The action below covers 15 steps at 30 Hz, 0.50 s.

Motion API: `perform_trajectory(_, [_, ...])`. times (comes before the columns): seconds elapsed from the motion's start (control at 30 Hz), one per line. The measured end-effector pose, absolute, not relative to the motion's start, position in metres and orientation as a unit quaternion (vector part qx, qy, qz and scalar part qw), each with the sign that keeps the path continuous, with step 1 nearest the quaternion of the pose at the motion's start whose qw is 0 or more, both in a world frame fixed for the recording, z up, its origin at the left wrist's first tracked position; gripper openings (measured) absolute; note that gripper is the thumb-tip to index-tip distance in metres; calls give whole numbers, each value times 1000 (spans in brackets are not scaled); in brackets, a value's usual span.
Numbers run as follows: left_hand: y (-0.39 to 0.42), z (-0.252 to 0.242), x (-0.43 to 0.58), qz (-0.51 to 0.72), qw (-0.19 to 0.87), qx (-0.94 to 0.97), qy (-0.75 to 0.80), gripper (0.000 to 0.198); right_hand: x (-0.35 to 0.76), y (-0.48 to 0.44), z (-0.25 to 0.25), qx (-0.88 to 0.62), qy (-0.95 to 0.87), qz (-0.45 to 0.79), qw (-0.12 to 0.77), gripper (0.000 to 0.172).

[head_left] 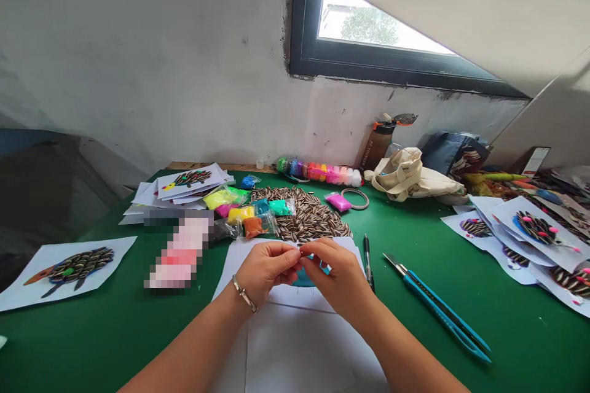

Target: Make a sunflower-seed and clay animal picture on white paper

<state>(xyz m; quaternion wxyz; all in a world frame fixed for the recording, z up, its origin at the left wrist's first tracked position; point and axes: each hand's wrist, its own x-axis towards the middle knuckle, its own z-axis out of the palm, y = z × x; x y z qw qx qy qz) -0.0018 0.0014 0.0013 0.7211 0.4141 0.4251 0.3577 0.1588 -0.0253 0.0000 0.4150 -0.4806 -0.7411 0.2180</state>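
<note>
the left hand [265,270] and right hand [340,277] meet fingertip to fingertip, both pinched shut on a small piece [299,248] too tiny to identify. the blue clay shape [304,280] lies right beneath the fingertips on the white paper [295,344], equally near both hands. the seed pile [308,221] sits just beyond.
</note>
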Motion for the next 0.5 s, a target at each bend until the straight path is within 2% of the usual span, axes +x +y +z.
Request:
perform_trajectory(0.2, [2,-1,-3,348,720,422,428,40,160,-27,1,-481,-753,213,395,21])
perform_trajectory(0.5, [2,0,-2,341,711,422,448,40,159,-29,-1,-498,-777,158,351,20])
